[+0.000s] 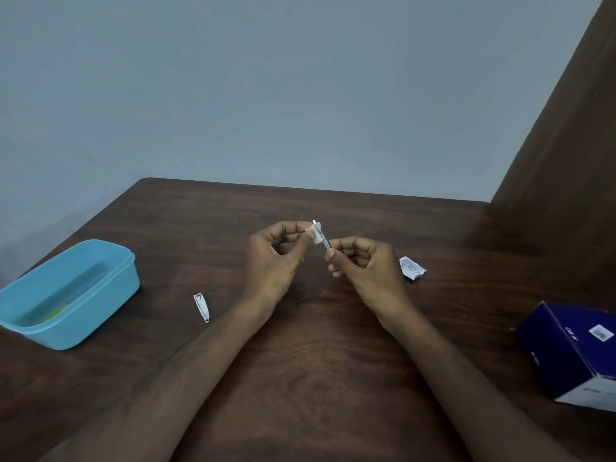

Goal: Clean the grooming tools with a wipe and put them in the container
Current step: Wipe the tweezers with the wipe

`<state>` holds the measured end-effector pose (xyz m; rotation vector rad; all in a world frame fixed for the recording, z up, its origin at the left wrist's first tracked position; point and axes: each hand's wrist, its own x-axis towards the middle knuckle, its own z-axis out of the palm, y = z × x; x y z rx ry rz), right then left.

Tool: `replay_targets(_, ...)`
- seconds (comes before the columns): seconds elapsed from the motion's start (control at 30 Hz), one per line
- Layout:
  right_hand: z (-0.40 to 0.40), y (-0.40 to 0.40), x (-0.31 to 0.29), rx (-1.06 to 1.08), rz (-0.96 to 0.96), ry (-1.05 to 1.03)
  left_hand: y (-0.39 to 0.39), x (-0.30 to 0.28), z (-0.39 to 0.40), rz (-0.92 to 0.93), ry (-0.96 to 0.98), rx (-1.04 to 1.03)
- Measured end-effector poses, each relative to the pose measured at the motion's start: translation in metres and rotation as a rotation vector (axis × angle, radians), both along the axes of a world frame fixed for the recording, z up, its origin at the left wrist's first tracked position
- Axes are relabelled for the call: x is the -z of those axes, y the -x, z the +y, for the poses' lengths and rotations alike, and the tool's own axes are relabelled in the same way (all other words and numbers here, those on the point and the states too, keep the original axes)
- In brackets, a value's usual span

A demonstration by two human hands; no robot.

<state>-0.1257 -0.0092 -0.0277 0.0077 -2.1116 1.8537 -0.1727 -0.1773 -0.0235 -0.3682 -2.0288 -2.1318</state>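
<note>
Head view: slim metal grooming tool [325,243] above the dark wooden table [300,345] — right hand [363,265] pinches its near end to steady it, left hand [276,255] pinches a small white wipe [315,230] round its tip. Silver nail clipper [201,307] lies unwiped, well short of the light-blue plastic container [71,291].

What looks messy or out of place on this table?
Only small things: a torn wipe packet lies crumpled right of the hands, and the dark blue box sits tipped at the table's right edge. Nothing looks spilled or broken.
</note>
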Motion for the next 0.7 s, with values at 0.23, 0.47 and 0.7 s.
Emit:
replay_targets(0.23,-0.0032,-0.0010,-0.0012,0.052,0.039,-0.028,-0.0036,0.0012,0.0012,0.004,0.090,0.110)
replay_targets(0.47,-0.0030,-0.0025,-0.0002,0.029,0.026,-0.173,-0.0030,0.0009,0.0004,-0.005,0.044,0.129)
replay_targets(0.7,-0.0016,-0.0038,-0.0031,0.133,0.097,-0.234,-0.0024,0.0030,0.0014,0.035,0.155,0.164)
